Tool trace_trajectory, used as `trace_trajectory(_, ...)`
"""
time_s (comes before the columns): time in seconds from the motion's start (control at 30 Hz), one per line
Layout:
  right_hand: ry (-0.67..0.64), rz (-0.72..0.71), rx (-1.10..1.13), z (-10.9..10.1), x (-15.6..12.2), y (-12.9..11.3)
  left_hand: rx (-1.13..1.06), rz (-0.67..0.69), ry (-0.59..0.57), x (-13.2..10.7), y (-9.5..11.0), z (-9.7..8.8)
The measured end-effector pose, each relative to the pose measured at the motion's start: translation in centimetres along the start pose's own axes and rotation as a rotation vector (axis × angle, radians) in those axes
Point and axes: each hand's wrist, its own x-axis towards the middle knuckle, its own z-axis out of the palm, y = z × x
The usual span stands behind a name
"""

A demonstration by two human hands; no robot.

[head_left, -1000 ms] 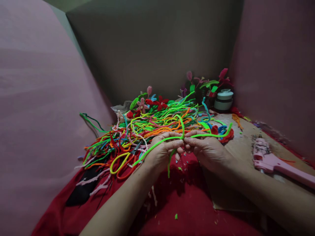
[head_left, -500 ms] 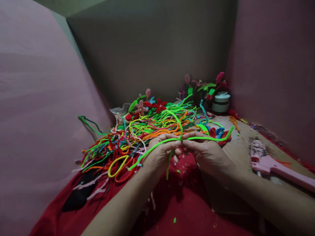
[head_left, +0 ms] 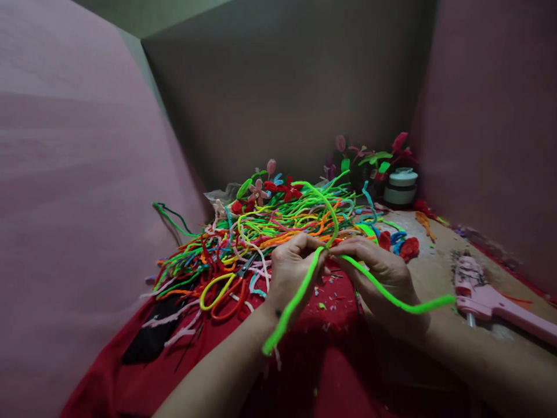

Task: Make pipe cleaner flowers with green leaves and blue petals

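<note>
Held up above the red cloth [head_left: 343, 371], between left hand [head_left: 291, 273] and right hand [head_left: 380, 267]: bright green pipe cleaners [head_left: 295, 301], pinched at the crossing by thumbs and fingers of both, fingertips close together. From there, one strand arching forward over the pile, one hanging across the left wrist, one running over the back of the right hand.

Closed in at the sides by left wall [head_left: 87, 174] and right wall [head_left: 491, 145], behind by dark back wall [head_left: 282, 87]. Toward the body, a stretch of cloth dotted with scraps; to the right, cardboard [head_left: 424, 270], partly under the right forearm.

Just ahead, blocking the way forward, a tangled pile of pipe cleaners [head_left: 278, 223], with scissors [head_left: 245, 267] at the near left edge. Farther left, a black flat thing [head_left: 148, 339]. Beside the right forearm, a pink glue gun [head_left: 478, 296]. Behind the pile, fuzzy flowers [head_left: 256, 191].

At the back right, a round jar [head_left: 400, 186], lid on, contents hidden.
</note>
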Motion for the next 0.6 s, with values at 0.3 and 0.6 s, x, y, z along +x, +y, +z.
trace_trajectory(0.3,-0.261,-0.153,-0.189,-0.6,-0.2,1.4,0.21,-0.081,-0.104,0.4,1.1,-0.4)
trace_trajectory(0.6,-0.364,-0.213,-0.165,-1.1,0.6,1.3,0.236,-0.137,-0.237,0.7,1.1,-1.0)
